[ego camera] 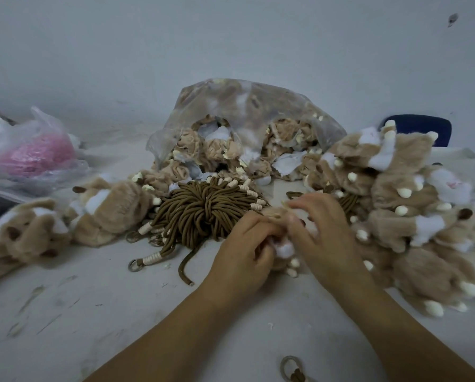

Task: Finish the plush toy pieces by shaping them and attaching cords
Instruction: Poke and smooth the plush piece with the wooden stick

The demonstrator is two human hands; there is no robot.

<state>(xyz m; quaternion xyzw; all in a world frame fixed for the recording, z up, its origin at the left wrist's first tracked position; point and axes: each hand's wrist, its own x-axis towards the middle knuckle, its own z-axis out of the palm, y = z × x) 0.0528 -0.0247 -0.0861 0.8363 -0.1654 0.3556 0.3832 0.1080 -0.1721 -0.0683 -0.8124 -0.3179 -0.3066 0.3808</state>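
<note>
- Plush toy pieces [37,230], tan with white patches, lay in a loose pile at 9 o'clock on the pale counter [92,312].
- Behind them, at 10 o'clock, sat a thin plastic bag [35,155] with something pink inside.
- A bundle of brown cords [203,213] spread just left of centre, its ends wrapped in cream thread; one ringed cord [148,260] trailed out toward 8 o'clock, a metal ring on its tip.
- A clear bag [247,106] at 12 o'clock lay open toward the cords and was stuffed with tan fabric pieces.
- The left hand [244,252], at centre, had its fingers curled round the held piece [284,250], a small tan plush with a white tuft and cream tips.
- The right hand [327,238] gripped the same piece from the other side, fingers bent over its top; blur hid the exact pinch.
- The held piece was just above the counter, between the cord bundle and the right heap.
- That right heap [410,216] of plush filled 3 o'clock, touching the right hand's far side.
- A blue object [423,128] showed behind the heap at 2 o'clock.
- A loose looped cord [291,368] lay at 6 o'clock between the forearms.
</note>
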